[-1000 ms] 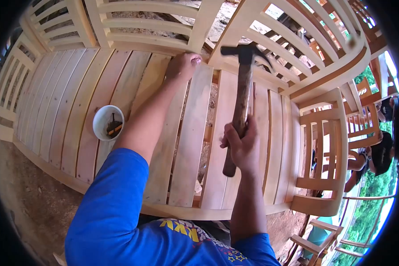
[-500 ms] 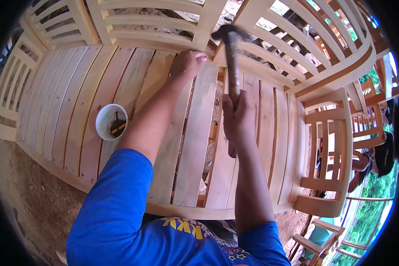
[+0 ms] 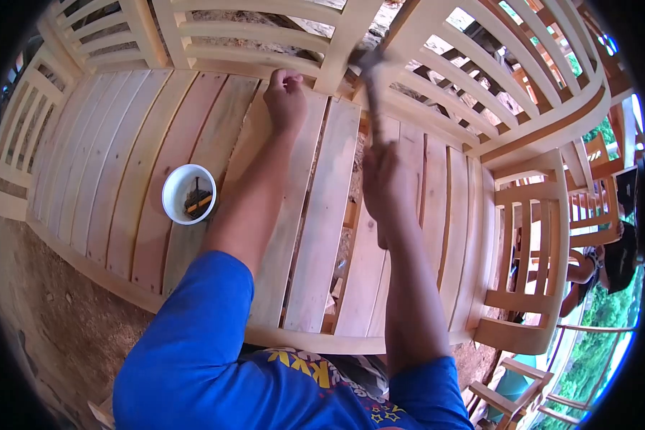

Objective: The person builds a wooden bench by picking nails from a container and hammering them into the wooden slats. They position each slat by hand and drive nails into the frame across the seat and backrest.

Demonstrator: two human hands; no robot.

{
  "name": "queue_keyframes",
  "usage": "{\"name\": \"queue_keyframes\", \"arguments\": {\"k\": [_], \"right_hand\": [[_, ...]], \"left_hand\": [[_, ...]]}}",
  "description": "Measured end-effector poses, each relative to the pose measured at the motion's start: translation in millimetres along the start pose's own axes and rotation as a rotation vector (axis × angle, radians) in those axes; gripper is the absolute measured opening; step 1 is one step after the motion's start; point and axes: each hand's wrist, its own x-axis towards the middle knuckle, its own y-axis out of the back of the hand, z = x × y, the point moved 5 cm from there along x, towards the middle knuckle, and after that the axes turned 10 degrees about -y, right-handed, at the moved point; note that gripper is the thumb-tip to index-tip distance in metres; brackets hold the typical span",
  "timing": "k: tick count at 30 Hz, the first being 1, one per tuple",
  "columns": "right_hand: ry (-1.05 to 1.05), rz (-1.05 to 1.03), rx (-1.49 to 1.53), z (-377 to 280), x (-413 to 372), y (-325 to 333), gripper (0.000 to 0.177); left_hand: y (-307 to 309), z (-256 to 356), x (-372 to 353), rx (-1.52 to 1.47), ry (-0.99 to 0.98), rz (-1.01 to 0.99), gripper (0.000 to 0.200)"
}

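Note:
My right hand (image 3: 388,179) is wrapped round the handle of a claw hammer (image 3: 374,104), whose blurred head is up near the bench's backrest. The hammer stands over the gap beside a loose-looking pale slat (image 3: 322,222). Over the back end of the slats to its left, my left hand (image 3: 287,100) is closed with its fingers curled. Whatever is between those fingers, if anything, is too small to make out. Left of my left forearm, a white plastic tub (image 3: 168,199) rests on the slats, with dark pieces and something yellow-and-black inside.
The wooden bench seat (image 3: 143,172) has slatted backrests (image 3: 258,32) behind and a slatted armrest (image 3: 527,244) at the right. Gaps between some slats show the ground. More wooden furniture and a partly visible person (image 3: 588,276) are at the far right.
My left hand has moved left and slightly back, away from the end of the pale slat. The hammer stays raised in my right hand, its head slightly lower and farther right.

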Motion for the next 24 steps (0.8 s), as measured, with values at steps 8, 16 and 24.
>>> {"name": "queue_keyframes", "arguments": {"k": [8, 16, 24], "right_hand": [[0.044, 0.207, 0.374, -61, -38, 71, 0.030], [-0.255, -0.134, -0.005, 36, -1, -32, 0.036], [0.325, 0.415, 0.586, -61, -40, 57, 0.021]], "left_hand": [[-4, 13, 1, 0.021, 0.014, -0.019, 0.010], [-7, 9, 3, 0.112, -0.020, 0.004, 0.012], [-12, 15, 5, 0.108, -0.002, -0.039, 0.016]]}}
